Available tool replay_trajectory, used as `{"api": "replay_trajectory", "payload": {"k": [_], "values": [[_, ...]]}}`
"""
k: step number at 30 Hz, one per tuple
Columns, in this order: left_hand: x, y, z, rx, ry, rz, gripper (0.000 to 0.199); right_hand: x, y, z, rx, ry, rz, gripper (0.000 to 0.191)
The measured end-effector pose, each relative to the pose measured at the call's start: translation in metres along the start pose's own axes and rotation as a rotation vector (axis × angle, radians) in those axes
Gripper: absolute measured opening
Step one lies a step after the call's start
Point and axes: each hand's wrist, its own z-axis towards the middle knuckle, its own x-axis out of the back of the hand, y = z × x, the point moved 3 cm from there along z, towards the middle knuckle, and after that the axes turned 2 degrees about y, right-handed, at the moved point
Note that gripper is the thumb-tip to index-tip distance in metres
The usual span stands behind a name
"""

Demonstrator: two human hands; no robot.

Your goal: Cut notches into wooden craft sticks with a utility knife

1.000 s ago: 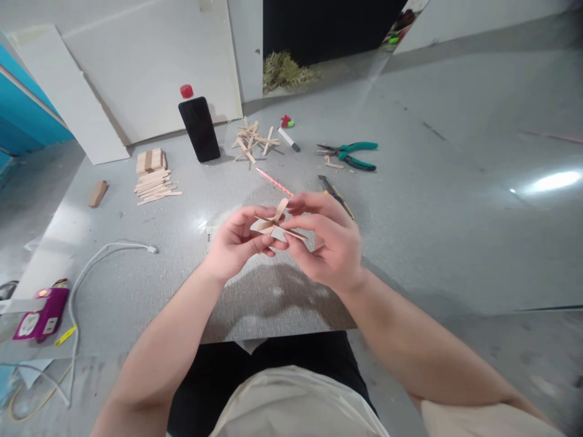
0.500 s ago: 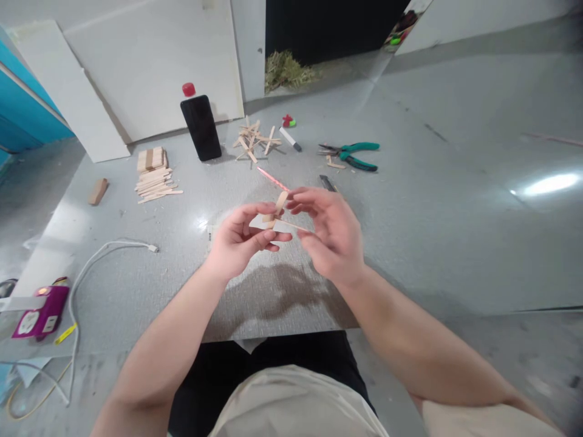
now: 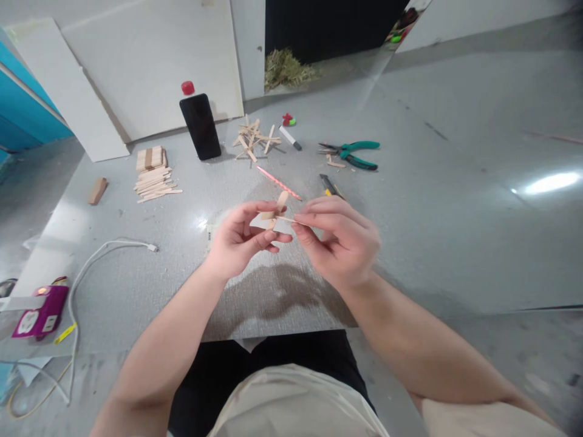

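Between the thumb and fingers of my left hand (image 3: 241,238) are crossed wooden craft sticks (image 3: 281,201), held above the table. My right hand (image 3: 339,240) is closed in a pinch on the right end of a thin wooden stick (image 3: 286,219), which reaches left to the crossed sticks. Whether that thin stick is joined to them I cannot tell. Just beyond my hands lie a red-and-white pencil-like rod (image 3: 279,182) and a utility knife (image 3: 328,184), its lower end partly behind my right hand.
Stacked craft sticks (image 3: 152,159) and a loose stick pile (image 3: 248,141) lie farther back. A phone (image 3: 201,127) leans on a red-capped bottle (image 3: 187,88). A marker (image 3: 290,138), green-handled pliers (image 3: 359,146), a wooden block (image 3: 97,191), a white cable (image 3: 112,244) and a purple power box (image 3: 45,311) surround them.
My right hand has shifted slightly right and closed its fingertips onto the end of the thin stick. More of the utility knife shows. My left hand stays nearly still.
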Motion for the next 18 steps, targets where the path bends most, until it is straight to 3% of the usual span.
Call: {"api": "replay_trajectory", "payload": {"k": [18], "values": [[-0.0004, 0.0006, 0.0006, -0.074, -0.031, 0.014, 0.03, -0.0005, -0.0022, -0.0004, 0.008, 0.002, 0.029, 0.025]]}}
